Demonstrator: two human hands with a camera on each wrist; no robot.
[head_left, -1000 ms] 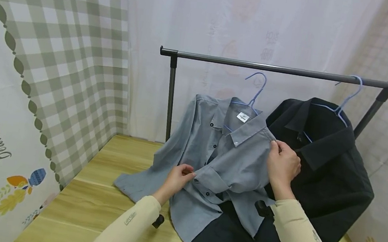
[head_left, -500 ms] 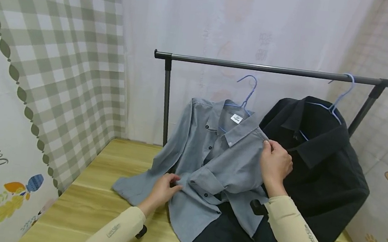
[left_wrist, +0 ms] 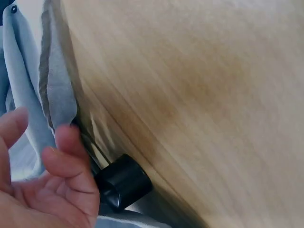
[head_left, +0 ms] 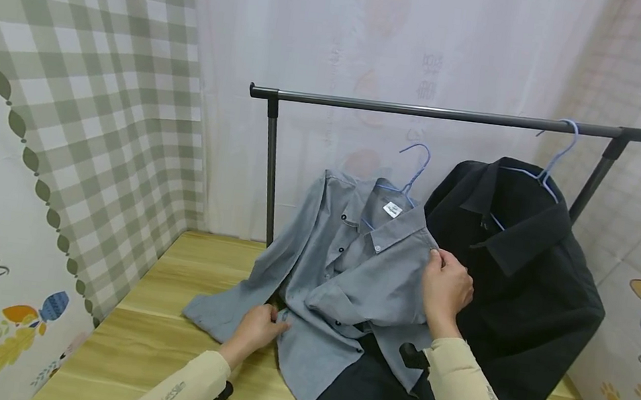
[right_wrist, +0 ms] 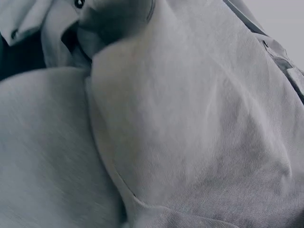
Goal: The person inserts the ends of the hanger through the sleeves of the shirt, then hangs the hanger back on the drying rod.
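Observation:
A grey button shirt [head_left: 346,283] sits on a blue hanger [head_left: 408,187], whose hook stands below the rail. My right hand [head_left: 446,287] pinches the shirt's right shoulder. One sleeve lies folded across the front, and the other trails left onto the table. Beside the shirt's left side edge is my left hand [head_left: 255,331], low over the table. In the left wrist view, that hand's thumb and bent fingers stand apart with no cloth between them. Grey cloth [right_wrist: 190,118] fills the right wrist view, where the right hand's fingers are hidden.
A dark metal rail [head_left: 380,106] runs across the back on posts. A black shirt [head_left: 529,306] hangs from it at the right on another blue hanger [head_left: 557,155], its lower part behind the grey shirt. Below is the wooden table [head_left: 162,314]. A checked cloth [head_left: 132,70] covers the left wall.
My left hand has left the folded cuff and moved down and left to the shirt's side edge. The right hand, shirt and hanger have sunk a little lower.

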